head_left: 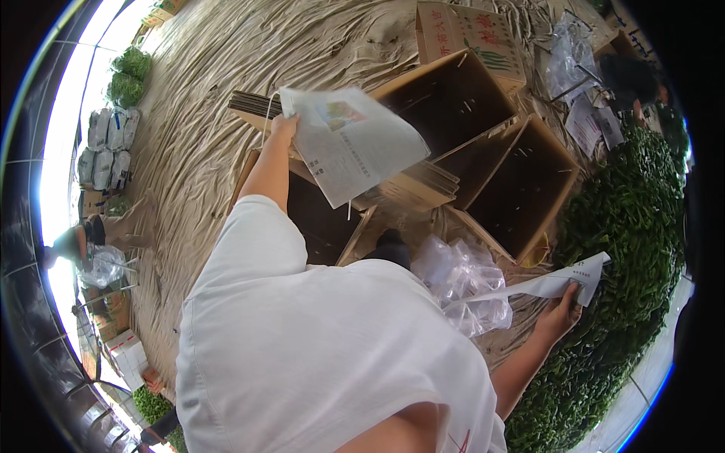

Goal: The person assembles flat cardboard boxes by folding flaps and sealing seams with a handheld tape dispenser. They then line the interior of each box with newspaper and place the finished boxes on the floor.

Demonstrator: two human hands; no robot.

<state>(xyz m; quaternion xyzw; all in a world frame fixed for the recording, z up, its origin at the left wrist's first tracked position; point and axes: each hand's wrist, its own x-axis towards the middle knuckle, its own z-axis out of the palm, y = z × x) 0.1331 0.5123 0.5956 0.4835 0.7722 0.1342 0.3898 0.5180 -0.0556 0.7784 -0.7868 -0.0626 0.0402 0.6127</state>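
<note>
My left hand (285,127) is closed on the upper left corner of a printed newspaper sheet (351,147), which hangs spread out over the cardboard boxes. Out to the right, my right hand (560,311) grips another newspaper piece (563,283), partly folded, at the edge of a big heap of long green peppers (627,219). Beneath the left sheet are flattened cardboard pieces (257,104) and an open carton (317,215). Two more open cartons, one behind (445,98) and one to its right (521,189), show dark insides.
Crumpled clear plastic bags (464,283) lie between my body and the peppers. A printed carton (472,41) stands at the back. Wrinkled tan sheeting (196,98) covers the floor. Another person (79,245) is at far left; a further person (634,79) is at upper right.
</note>
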